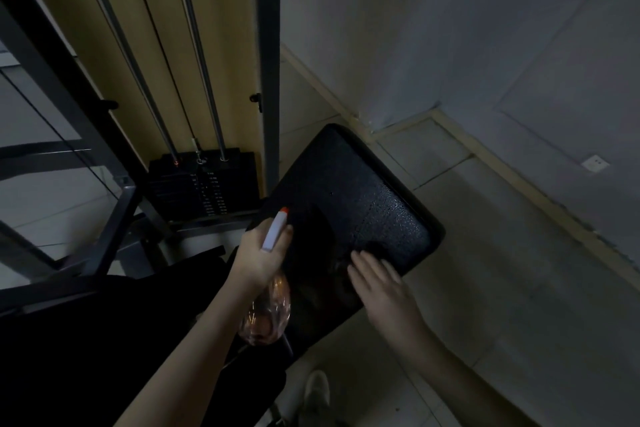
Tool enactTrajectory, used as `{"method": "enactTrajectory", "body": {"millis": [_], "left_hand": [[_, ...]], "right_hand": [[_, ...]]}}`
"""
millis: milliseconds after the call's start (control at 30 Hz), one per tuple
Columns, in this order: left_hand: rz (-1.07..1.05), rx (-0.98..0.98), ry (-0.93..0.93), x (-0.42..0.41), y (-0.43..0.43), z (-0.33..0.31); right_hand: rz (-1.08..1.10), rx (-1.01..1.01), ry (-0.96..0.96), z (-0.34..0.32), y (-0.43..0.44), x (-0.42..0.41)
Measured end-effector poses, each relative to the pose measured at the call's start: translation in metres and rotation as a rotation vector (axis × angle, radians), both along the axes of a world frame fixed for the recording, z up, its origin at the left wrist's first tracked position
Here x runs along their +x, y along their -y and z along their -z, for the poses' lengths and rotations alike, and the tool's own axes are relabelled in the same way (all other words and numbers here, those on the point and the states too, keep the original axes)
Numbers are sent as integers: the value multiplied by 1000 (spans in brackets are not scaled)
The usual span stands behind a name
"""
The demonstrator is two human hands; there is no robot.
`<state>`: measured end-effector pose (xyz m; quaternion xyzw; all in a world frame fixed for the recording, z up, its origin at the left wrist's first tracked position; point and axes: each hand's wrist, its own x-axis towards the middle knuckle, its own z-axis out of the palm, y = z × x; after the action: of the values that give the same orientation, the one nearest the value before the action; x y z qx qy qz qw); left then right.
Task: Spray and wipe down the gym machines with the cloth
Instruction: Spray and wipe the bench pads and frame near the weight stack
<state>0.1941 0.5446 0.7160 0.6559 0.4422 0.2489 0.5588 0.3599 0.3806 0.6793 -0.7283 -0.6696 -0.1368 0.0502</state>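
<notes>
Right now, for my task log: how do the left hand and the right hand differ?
The left hand grips the bottle, fingers curled; the right hand lies flat on the pad, fingers straight. The left hand is at the pad's left edge; the right hand is at its near right corner. Both are bare.

Clear orange-tinted spray bottle (pixel 268 315) with white head, orange nozzle, gripped in left hand (pixel 263 253), aimed at black textured seat pad (pixel 381 204). Dark cloth (pixel 322 246), barely discernible, flat under right hand (pixel 377 277).
</notes>
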Motion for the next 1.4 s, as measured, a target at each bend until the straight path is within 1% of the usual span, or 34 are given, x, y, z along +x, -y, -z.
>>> {"method": "enactTrajectory", "body": {"millis": [100, 167, 233, 267, 333, 433, 500, 600, 667, 767, 833, 900, 967, 1033, 1100, 1200, 1267, 1333, 1400], "left_hand": [[-10, -8, -21, -5, -2, 3], [-4, -21, -24, -9, -2, 5], [-6, -4, -28, -13, -3, 7], [-8, 14, -27, -16, -4, 8], [-9, 30, -25, -19, -5, 9], [-16, 26, -16, -23, -9, 11], [-36, 2, -9, -25, -11, 11], [-37, -7, 4, -27, -15, 10], [-36, 7, 15, -27, -17, 8], [-59, 20, 20, -27, -20, 9], [-55, 20, 22, -28, -21, 10], [-62, 20, 0, -30, -22, 12], [-77, 26, -29, -31, -24, 16], [-95, 13, -27, -32, -25, 19], [-107, 19, -16, -32, -26, 21], [-79, 21, 5, -32, -28, 23], [-65, 14, 26, -33, -31, 23], [-65, 16, 28, -35, -33, 23], [-82, 28, 32, -35, -34, 23]], "right_hand": [[175, 148, 25, -33, -22, 18], [312, 173, 45, -49, -44, 23], [380, 152, 36, -47, -67, 16], [364, 112, 43, -39, -76, 9], [275, -33, 63, -13, -85, -12], [120, -259, 69, 25, -74, -41], [24, -284, 38, 38, -61, -49], [14, -194, -8, 31, -54, -37], [57, -60, 7, 11, -56, -19], [169, 124, 61, -26, -78, 9], [269, 161, 74, -43, -104, 16], [355, 94, 83, -49, -134, 13], [348, -38, 92, -48, -156, 1], [229, -198, 141, -33, -163, -13], [81, -335, 125, -12, -156, -25], [-66, -428, 73, 12, -133, -30], [-100, -382, 48, 13, -118, -25], [-79, -217, -11, 5, -113, -11], [-10, -55, -32, -14, -119, 5]]}}
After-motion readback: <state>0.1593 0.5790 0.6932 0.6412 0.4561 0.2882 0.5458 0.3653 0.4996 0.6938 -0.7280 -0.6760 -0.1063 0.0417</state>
